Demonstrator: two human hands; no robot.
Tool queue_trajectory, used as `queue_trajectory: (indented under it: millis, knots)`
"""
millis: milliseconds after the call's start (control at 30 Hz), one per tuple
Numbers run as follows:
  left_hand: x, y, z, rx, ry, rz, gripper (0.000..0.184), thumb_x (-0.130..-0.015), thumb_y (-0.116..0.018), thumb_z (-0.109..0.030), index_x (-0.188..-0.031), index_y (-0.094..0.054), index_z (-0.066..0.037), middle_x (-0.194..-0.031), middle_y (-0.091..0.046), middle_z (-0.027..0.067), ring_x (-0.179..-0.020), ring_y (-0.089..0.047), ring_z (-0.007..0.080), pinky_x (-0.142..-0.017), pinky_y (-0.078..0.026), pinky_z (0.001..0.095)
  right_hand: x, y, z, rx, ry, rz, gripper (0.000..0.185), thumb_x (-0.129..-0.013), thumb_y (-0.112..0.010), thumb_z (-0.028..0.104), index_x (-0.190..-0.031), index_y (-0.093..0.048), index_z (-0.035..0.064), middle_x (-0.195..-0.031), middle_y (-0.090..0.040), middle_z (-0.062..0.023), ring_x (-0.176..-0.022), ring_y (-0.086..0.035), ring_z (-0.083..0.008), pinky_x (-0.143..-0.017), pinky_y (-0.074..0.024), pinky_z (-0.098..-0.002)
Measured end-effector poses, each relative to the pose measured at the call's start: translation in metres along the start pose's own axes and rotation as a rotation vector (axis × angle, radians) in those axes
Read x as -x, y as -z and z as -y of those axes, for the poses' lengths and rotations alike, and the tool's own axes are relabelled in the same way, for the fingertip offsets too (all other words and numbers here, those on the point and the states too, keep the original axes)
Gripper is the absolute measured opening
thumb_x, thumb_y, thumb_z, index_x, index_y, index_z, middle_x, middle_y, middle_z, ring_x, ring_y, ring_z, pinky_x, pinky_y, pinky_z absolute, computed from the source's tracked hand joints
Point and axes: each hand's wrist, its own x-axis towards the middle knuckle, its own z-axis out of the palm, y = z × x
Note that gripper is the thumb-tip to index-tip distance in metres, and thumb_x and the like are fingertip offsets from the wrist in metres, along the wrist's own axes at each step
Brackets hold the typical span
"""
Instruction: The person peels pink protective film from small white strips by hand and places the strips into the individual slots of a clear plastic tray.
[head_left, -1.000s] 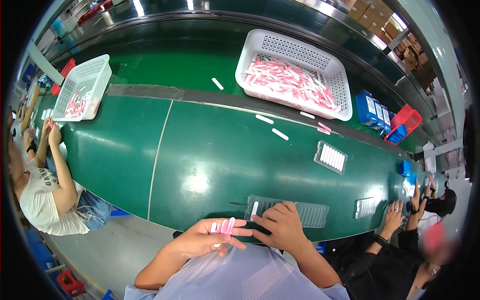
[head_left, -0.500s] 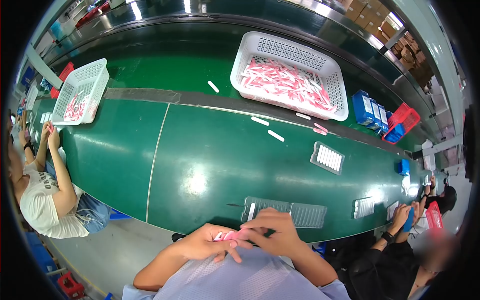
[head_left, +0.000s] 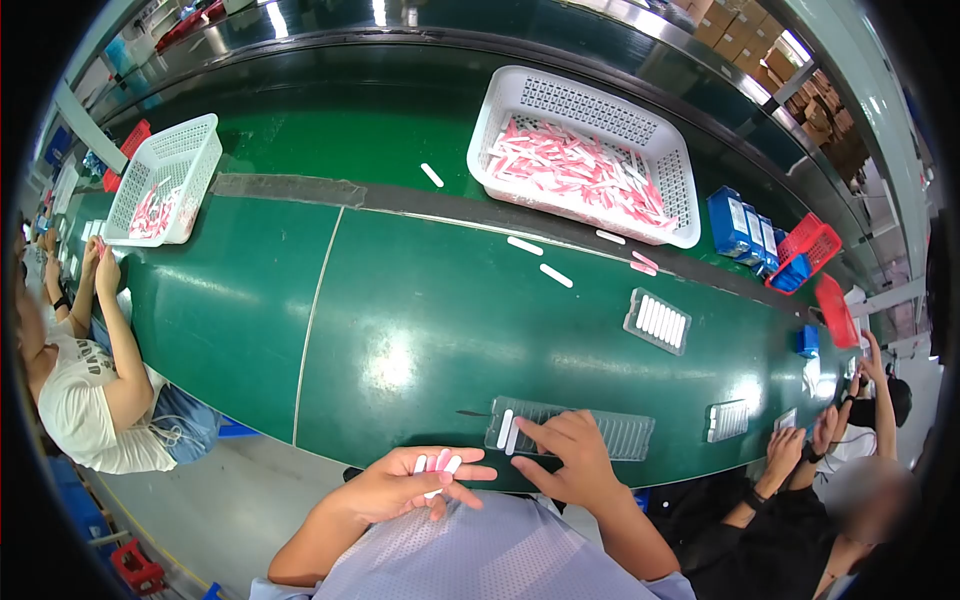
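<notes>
My left hand [head_left: 405, 485] is curled around several small rounded strips [head_left: 437, 463], white and pink, that look like mini nail files. Its outer fingers stretch to the right. Over the clear ribbed plastic tray [head_left: 600, 440] at the table's near edge, my right hand [head_left: 572, 455] has its thumb and index finger spread. The index fingertip is at a white strip [head_left: 513, 437] lying in a slot at the tray's left end; a second white strip [head_left: 504, 428] lies beside it. Slots further right show no strips.
A large white basket [head_left: 480, 165] of pink and white strips stands at the back. Loose strips [head_left: 556, 276] and a filled tray [head_left: 657, 322] lie before it. Blue packs [head_left: 735, 225] and a red basket [head_left: 812, 240] are right. Co-workers [head_left: 90, 400] sit at both sides.
My right hand has moved from my left hand to the tray, where a second white strip now lies beside the first. The strips in my left hand show more openly. At right, a red basket is raised.
</notes>
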Motion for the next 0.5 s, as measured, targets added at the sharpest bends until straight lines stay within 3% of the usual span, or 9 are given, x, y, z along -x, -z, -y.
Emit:
queue_trajectory:
  millis: [100, 167, 200, 267, 400, 467, 500]
  knots:
    - [-0.002, -0.003, -0.001, -0.077, 0.026, 0.044, 0.049, -0.105, -0.052, -0.011, -0.151, -0.041, 0.003, -0.146, -0.052, 0.028, -0.114, -0.069, 0.0329, -0.063, -0.049, 0.0266, -0.007, -0.002, 0.008, -0.06, -0.072, -0.082, 0.037, -0.078, -0.082, 0.02, -0.113, -0.074, 0.0105, -0.072, -0.057, 0.0017, -0.07, -0.054, -0.0191, -0.073, -0.0384, -0.0351]
    - [-0.005, -0.009, -0.006, -0.203, 0.057, 0.09, 0.048, -0.106, -0.05, -0.01, -0.151, -0.041, 0.003, -0.143, -0.056, 0.0259, -0.104, -0.07, 0.0237, -0.06, -0.044, 0.0251, -0.012, -0.005, 0.017, -0.297, -0.099, -0.14, 0.035, -0.075, -0.084, 0.016, -0.108, -0.076, 0.0099, -0.071, -0.06, 0.0007, -0.068, -0.055, -0.0179, -0.075, -0.0402, -0.0341]
    - [-0.007, -0.009, -0.008, -0.204, 0.059, 0.091, 0.048, -0.106, -0.05, -0.01, -0.151, -0.041, 0.003, -0.143, -0.056, 0.0259, -0.104, -0.07, 0.0237, -0.06, -0.044, 0.0251, -0.015, -0.006, 0.022, -0.298, -0.101, -0.142, 0.035, -0.075, -0.084, 0.016, -0.108, -0.076, 0.0099, -0.071, -0.06, 0.0007, -0.068, -0.055, -0.0179, -0.075, -0.0402, -0.0341]
    - [-0.013, -0.007, -0.009, -0.311, 0.215, 0.137, 0.046, -0.106, -0.046, -0.006, -0.151, -0.043, -0.002, -0.14, -0.059, 0.0246, -0.099, -0.07, 0.0157, -0.06, -0.043, 0.0225, -0.024, -0.006, 0.03, -0.411, -0.054, -0.014, 0.033, -0.077, -0.084, 0.017, -0.108, -0.076, 0.0106, -0.07, -0.06, 0.0008, -0.067, -0.056, -0.0163, -0.073, -0.0407, -0.0334]
    - [-0.012, -0.013, -0.011, -0.384, 0.25, 0.169, 0.044, -0.106, -0.045, -0.004, -0.15, -0.044, -0.001, -0.138, -0.06, 0.0245, -0.094, -0.07, 0.0151, -0.06, -0.042, 0.023, -0.028, -0.008, 0.03, -0.348, 0.118, 0.058, 0.024, -0.079, -0.084, 0.015, -0.102, -0.077, 0.0097, -0.069, -0.062, 0.0002, -0.066, -0.057, -0.0135, -0.068, -0.042, -0.0302]
    - [-0.003, -0.022, -0.013, -0.306, 0.1, 0.121, 0.044, -0.105, -0.045, -0.003, -0.149, -0.045, 0.0, -0.138, -0.06, 0.0252, -0.092, -0.071, 0.0163, -0.059, -0.041, 0.0232, -0.023, 0.002, 0.031, -0.463, -0.246, -0.16, 0.012, -0.083, -0.078, 0.01, -0.095, -0.077, 0.0077, -0.069, -0.064, -0.0017, -0.061, -0.057, -0.0128, -0.064, -0.0456, -0.0299]
    - [-0.002, -0.02, -0.013, -0.303, 0.098, 0.12, 0.044, -0.105, -0.045, -0.003, -0.149, -0.045, 0.0, -0.138, -0.06, 0.0252, -0.092, -0.071, 0.0163, -0.059, -0.041, 0.0232, -0.021, 0.005, 0.025, -0.464, -0.244, -0.157, 0.012, -0.083, -0.078, 0.01, -0.095, -0.077, 0.0077, -0.069, -0.064, -0.0017, -0.061, -0.057, -0.0128, -0.064, -0.0456, -0.0299]
